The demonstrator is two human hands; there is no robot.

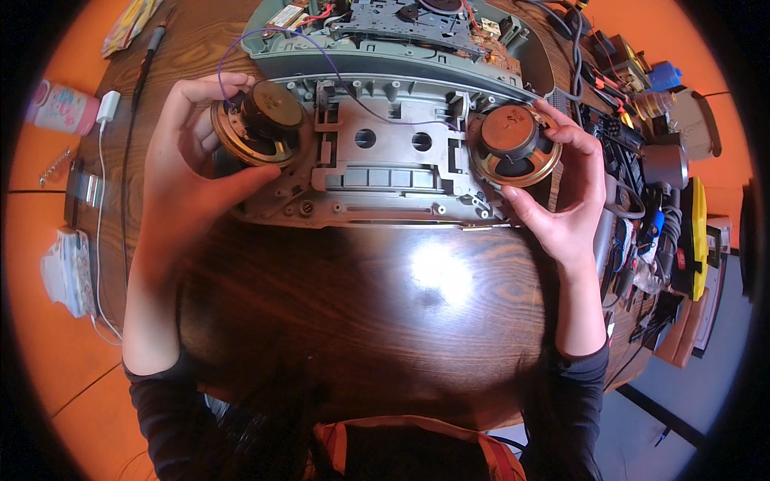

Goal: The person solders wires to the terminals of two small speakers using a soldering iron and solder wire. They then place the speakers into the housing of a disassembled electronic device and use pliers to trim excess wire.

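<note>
My left hand (196, 156) grips a round speaker (273, 108) by its rim, magnet side up and tilted, over the left end of a grey plastic front panel (385, 144). At the panel's right end, my right hand (573, 172) has thumb and fingers round the rim of a second speaker (511, 132), also magnet up. A thin purple wire (321, 50) arches from the left speaker across the panel toward the right one. The panel lies inner face up, with two round holes, posts and a slotted window showing. Whether either speaker touches its seat cannot be seen.
Behind the panel stands the opened grey-green housing (385, 60) with its mechanism and wires. Tools and cables crowd the right side around a grey cylinder (666, 166). On the left are a soldering iron (148, 52), a white cable (102, 200) and a pink container (68, 108).
</note>
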